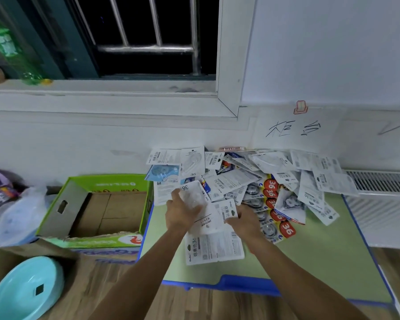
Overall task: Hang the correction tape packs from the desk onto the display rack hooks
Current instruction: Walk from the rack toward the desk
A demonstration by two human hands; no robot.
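Left hand (181, 212): we see it gripping a clear pack (192, 195).
Right hand (245, 221): pinching a white pack (228, 210).
Desk (321, 257): green (packs heaped at the wall).

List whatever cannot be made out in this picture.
- Display rack hooks: nowhere in the head view, so their place is unknown.
- Heap of white and red correction tape packs on the green desk: overlapping, so no count; small print too blurred to read.
- Left hand and right hand: both hold white packs; how many is hidden by the fingers.
- Green cardboard box: its near wall hides part of the floor inside.
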